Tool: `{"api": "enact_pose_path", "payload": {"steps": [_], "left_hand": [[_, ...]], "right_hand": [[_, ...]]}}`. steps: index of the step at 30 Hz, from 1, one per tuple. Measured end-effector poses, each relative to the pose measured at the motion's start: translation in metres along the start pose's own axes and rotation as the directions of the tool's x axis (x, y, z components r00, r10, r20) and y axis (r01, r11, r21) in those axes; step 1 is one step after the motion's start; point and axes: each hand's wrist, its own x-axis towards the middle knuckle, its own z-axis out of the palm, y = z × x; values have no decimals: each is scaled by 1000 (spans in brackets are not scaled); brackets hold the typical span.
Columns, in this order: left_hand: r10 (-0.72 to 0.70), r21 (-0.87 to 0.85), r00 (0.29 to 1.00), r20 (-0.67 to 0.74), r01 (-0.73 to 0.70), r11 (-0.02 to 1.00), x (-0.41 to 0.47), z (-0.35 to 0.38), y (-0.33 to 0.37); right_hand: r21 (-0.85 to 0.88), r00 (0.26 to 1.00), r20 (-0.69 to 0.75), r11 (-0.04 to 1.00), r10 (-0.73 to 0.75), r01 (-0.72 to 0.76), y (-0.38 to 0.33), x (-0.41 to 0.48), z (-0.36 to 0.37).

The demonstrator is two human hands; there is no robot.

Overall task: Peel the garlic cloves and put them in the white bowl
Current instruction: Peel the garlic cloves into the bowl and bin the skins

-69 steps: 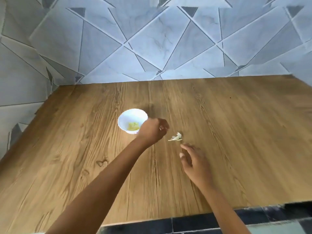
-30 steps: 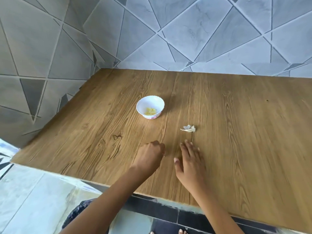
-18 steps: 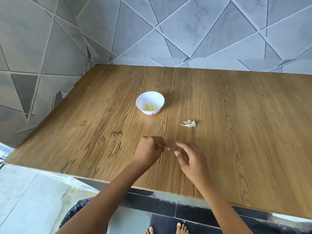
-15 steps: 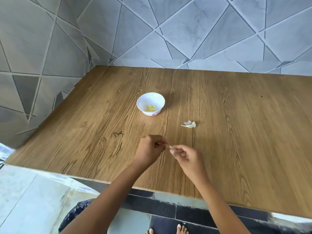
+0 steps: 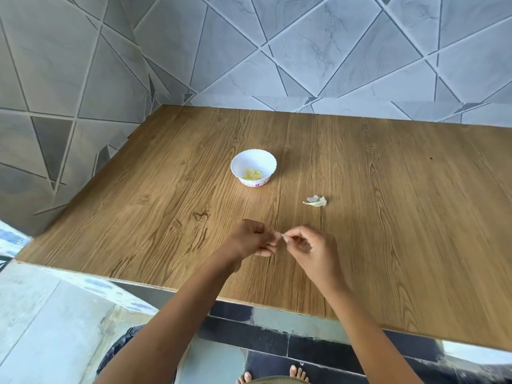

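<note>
Both hands are up over the near part of the wood-grain brown table (image 5: 388, 217), meeting fingertip to fingertip. The left hand (image 5: 250, 239) has its fingers curled in, and the right hand (image 5: 313, 248) pinches with thumb and forefinger. Between them is a tiny pale garlic clove (image 5: 282, 234), held at both ends. It is too small to tell how much skin is on it.

Beyond the hands, well apart from them, stands the small round white bowl (image 5: 270, 164) with a pink-patterned base. Yellowish peeled cloves (image 5: 252, 174) lie in its bottom. Right of the bowl and nearer, beyond the right hand, a little heap of papery garlic skins (image 5: 315, 201) lies on the wood. A grey marbled tile wall (image 5: 332, 51) closes the far and left sides. Bare toes (image 5: 273, 376) show on the dark floor below the table edge.
</note>
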Motion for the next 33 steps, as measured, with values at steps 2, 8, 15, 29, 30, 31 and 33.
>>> {"api": "enact_pose_path", "payload": {"steps": [2,8,15,29,30,31,33], "left_hand": [[-68,-115,997,23,70,991,1,1,-3],[42,-60,998,46,-40,997,0,-4,-9],[12,-4,997,76,-12,1000,0,-6,-7],[141,230,970,-199,-94,969,0,7,-20],[226,366,941,-253,-123,923,1,10,-24],[277,439,917,-288,-130,889,1,13,-26],[263,384,911,-317,-130,914,1,15,-30]], "right_hand": [[-63,999,-29,997,-38,36,2,-1,3],[453,794,293,653,533,-606,-16,4,-6],[288,875,237,830,422,-478,-15,6,-5],[46,946,95,948,311,-316,-4,-4,12],[4,953,73,956,293,-294,-4,-4,15],[-44,960,49,961,275,-273,-5,-4,17],[-175,971,19,957,237,-231,-5,-4,19]]}}
